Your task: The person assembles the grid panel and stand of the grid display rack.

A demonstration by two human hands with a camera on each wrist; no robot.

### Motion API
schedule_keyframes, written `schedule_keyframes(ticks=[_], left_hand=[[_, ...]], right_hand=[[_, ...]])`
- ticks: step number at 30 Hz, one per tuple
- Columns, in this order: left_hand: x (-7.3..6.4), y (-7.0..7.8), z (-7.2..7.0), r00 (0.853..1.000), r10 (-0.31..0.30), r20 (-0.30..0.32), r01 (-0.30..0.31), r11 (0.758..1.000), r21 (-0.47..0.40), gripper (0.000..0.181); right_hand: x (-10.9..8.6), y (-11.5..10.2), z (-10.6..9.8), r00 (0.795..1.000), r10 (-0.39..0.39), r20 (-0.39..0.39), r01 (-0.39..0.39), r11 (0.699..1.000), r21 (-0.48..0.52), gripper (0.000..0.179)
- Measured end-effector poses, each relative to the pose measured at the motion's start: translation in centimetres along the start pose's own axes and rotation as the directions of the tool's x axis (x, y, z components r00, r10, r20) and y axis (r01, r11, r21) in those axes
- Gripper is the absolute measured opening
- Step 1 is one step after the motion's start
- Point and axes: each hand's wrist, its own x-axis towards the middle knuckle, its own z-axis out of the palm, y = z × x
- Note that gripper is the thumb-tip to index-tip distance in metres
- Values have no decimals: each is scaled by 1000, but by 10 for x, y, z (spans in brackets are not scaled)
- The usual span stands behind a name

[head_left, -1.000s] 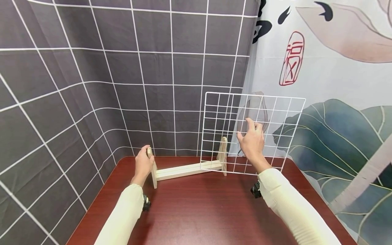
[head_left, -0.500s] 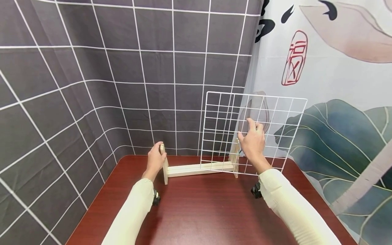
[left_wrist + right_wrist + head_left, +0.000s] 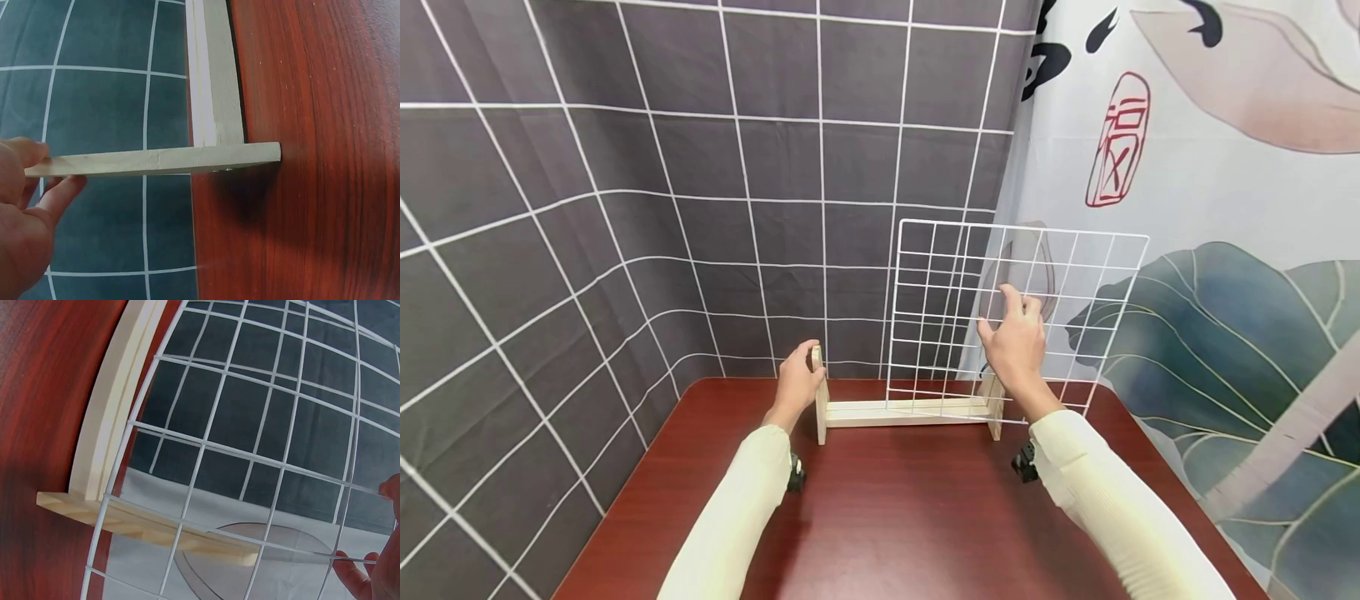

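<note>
A pale wooden stand [image 3: 865, 414] with two uprights joined by a grooved crossbar stands near the table's back edge. My left hand [image 3: 797, 385] pinches the top of its left upright [image 3: 156, 160] between thumb and fingers. In my right hand [image 3: 1019, 346] is a white wire grid panel [image 3: 1025, 227], its fingers hooked round the wires near the middle. The panel is raised and tilted, overlapping the stand's right part in the head view. From the right wrist view, the panel's lower edge shows beside the crossbar and right upright [image 3: 147, 529], apparently apart from them.
The reddish-brown table [image 3: 887, 517] extends in front of the stand toward the person. Behind hangs a dark grey curtain [image 3: 782, 167] with white grid lines, and at the right a white curtain [image 3: 1060, 175] with a leaf and flower print.
My left hand has slid the stand to the right, and it has turned nearly parallel to the back edge. The right hand and the wire panel stay almost where they were.
</note>
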Motion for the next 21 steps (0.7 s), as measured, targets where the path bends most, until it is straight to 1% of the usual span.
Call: schedule_keyframes(ticks=[3, 10, 17, 21], left_hand=[[2, 2, 3, 1000, 7, 13, -7, 1000, 4, 56], [3, 10, 12, 998, -9, 60, 11, 1000, -28, 57], [4, 17, 25, 996, 18, 89, -12, 998, -63, 55], [6, 20, 29, 995, 26, 94, -19, 997, -74, 55]], right_hand=[[0, 0, 0, 1000, 1, 1, -1, 1000, 1, 63], [-1, 0, 3, 1000, 6, 7, -5, 1000, -10, 64], [0, 0, 3, 1000, 6, 8, -6, 1000, -15, 63], [2, 1, 2, 1000, 8, 0, -8, 1000, -16, 63]])
